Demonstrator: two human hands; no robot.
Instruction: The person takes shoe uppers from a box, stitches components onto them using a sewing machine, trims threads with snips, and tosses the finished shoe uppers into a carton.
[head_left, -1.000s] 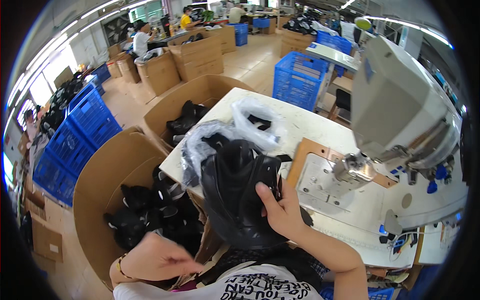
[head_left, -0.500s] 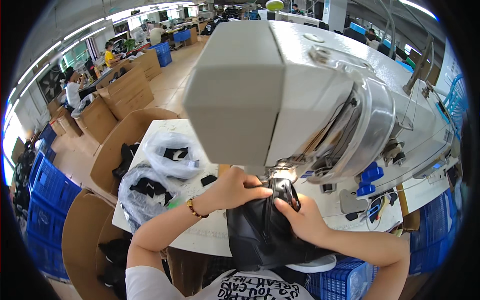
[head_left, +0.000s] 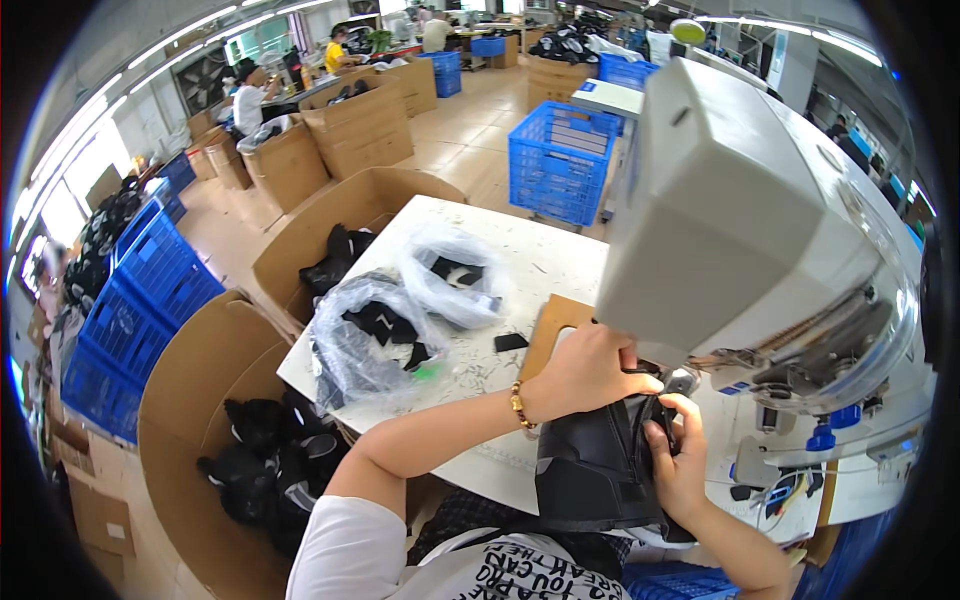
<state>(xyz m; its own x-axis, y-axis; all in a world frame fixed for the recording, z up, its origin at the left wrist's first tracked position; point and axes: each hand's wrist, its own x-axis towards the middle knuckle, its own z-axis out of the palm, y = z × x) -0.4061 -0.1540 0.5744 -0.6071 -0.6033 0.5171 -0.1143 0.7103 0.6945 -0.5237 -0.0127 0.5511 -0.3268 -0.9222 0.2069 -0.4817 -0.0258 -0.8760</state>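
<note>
Hands (head_left: 584, 374) nearly closed, both in a pinch on black upper (head_left: 588, 470)

Black leather piece (head_left: 588, 465): upper end was partly covered by left grip (head_left: 585, 372) and right grip (head_left: 682, 468). Sewing machine (head_left: 715, 215): needle could not be made out. Blue crate (head_left: 688, 582): was cut by lower edge. Person (head_left: 50, 280) at left rim: was blurred.

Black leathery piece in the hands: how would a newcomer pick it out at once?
At right looms the large grey sewing machine. Just below it, the left hand and right hand grip the seamed black leathery piece. Unlike the black pieces heaped in the brown cardboard box at lower left, it alone is held.
</note>
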